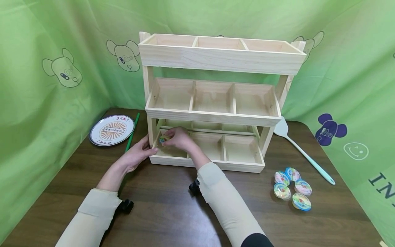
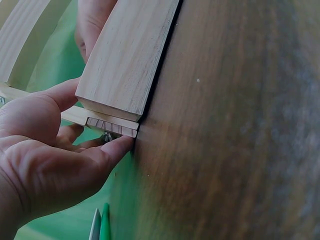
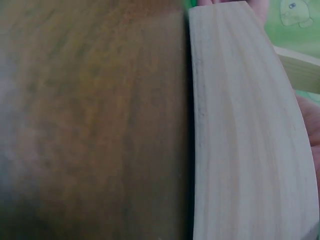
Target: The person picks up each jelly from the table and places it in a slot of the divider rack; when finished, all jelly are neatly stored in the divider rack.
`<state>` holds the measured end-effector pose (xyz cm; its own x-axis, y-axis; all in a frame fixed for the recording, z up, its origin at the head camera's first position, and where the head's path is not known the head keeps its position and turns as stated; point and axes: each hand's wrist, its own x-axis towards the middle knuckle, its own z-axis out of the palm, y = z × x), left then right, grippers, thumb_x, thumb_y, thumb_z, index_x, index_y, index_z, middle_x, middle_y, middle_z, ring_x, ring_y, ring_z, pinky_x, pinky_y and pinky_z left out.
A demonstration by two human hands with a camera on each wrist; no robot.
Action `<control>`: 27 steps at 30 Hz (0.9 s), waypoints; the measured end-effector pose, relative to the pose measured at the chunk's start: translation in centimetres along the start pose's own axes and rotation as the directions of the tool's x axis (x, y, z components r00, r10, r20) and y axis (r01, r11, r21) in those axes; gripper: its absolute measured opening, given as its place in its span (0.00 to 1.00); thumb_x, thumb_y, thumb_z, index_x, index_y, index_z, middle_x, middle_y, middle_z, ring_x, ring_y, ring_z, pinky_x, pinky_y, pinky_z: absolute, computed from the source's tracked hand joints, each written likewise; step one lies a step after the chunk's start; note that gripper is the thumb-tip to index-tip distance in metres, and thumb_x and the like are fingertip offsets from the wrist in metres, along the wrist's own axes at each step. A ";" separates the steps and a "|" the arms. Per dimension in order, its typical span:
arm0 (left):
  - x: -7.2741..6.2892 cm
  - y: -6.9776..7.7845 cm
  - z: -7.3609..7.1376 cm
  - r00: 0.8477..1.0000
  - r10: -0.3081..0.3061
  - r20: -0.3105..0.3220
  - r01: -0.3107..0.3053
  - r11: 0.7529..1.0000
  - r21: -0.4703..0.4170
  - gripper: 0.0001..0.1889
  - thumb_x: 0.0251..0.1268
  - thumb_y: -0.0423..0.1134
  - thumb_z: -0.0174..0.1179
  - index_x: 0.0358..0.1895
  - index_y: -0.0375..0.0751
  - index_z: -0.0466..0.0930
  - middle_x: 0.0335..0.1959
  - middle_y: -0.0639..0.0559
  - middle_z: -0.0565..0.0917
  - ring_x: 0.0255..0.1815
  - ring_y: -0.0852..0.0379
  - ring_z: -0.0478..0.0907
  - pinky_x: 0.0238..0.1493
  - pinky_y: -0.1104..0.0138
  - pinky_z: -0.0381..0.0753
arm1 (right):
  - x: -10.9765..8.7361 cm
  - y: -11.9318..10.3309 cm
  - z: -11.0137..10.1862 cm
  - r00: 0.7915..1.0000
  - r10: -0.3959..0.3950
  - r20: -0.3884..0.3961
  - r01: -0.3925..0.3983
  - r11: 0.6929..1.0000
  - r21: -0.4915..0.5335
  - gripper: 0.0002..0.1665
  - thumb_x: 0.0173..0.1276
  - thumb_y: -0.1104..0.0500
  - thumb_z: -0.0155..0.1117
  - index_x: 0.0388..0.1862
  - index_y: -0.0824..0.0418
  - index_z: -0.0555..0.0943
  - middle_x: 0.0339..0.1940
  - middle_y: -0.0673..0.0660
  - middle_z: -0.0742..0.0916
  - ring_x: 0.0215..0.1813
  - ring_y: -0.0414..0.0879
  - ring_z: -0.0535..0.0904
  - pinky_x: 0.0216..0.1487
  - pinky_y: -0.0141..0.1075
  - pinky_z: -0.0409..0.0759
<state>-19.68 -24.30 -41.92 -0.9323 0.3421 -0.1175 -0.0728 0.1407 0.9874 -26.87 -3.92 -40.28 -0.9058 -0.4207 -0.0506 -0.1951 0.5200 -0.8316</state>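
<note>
A three-tier wooden rack (image 1: 210,117) stands on the table, each tier split into three compartments. My right hand (image 1: 180,139) reaches into the left compartment of the bottom tier and pinches a small jelly cup (image 1: 164,138) with a printed lid. In the right wrist view the bottom tier's front board (image 3: 240,120) hides most of that hand, and the cup is out of sight. At the rack's lower left corner my left hand (image 1: 139,154) holds the frame. The left wrist view shows its thumb at the board's corner and other fingers (image 2: 120,146) against the side.
Several more jelly cups (image 1: 282,191) are grouped on the table at the right. A pale blue spatula (image 1: 303,152) lies behind them, beside the rack. On the left are a printed plate (image 1: 112,130) and a green stick (image 1: 132,132). Green cloth (image 1: 92,92) surrounds the table.
</note>
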 end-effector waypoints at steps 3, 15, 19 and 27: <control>0.0 0.0 0.0 1.000 0.005 -0.001 -0.005 1.000 -0.003 0.44 0.78 0.31 0.52 0.82 0.39 0.28 0.82 0.33 0.37 0.81 0.37 0.37 0.76 0.46 0.46 | 0.0 -0.2 0.3 1.000 0.018 -0.013 -0.018 1.000 0.012 0.29 0.54 0.59 0.83 0.55 0.63 0.85 0.48 0.56 0.89 0.43 0.46 0.84 0.43 0.32 0.83; 0.1 -0.2 0.0 1.000 -0.002 -0.005 0.001 1.000 -0.011 0.45 0.78 0.31 0.52 0.82 0.39 0.26 0.81 0.32 0.36 0.80 0.35 0.36 0.76 0.46 0.45 | 0.0 -0.5 0.9 0.998 0.052 -0.046 -0.053 0.998 -0.016 0.27 0.55 0.61 0.82 0.55 0.63 0.84 0.49 0.57 0.89 0.47 0.47 0.84 0.48 0.33 0.81; 0.1 -0.2 -0.1 1.000 -0.005 -0.004 0.005 1.000 -0.014 0.45 0.78 0.32 0.53 0.82 0.39 0.27 0.82 0.33 0.36 0.81 0.36 0.36 0.76 0.46 0.45 | -0.1 -0.7 0.9 0.997 0.065 -0.052 -0.067 0.997 -0.040 0.28 0.56 0.60 0.81 0.55 0.61 0.84 0.50 0.56 0.89 0.49 0.48 0.84 0.51 0.35 0.81; 0.1 -0.3 -0.2 1.000 0.007 0.001 -0.007 1.000 -0.015 0.45 0.78 0.31 0.53 0.82 0.40 0.27 0.82 0.34 0.36 0.81 0.39 0.35 0.76 0.46 0.45 | -0.6 -1.3 0.4 0.988 0.149 -0.045 -0.151 0.988 -0.039 0.31 0.56 0.58 0.82 0.59 0.55 0.84 0.55 0.56 0.87 0.54 0.51 0.83 0.56 0.41 0.80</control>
<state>-19.80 -24.48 -42.19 -0.9324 0.3441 -0.1104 -0.0713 0.1244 0.9897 -25.94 -4.60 -39.39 -0.9408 -0.3045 -0.1489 -0.0708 0.6062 -0.7922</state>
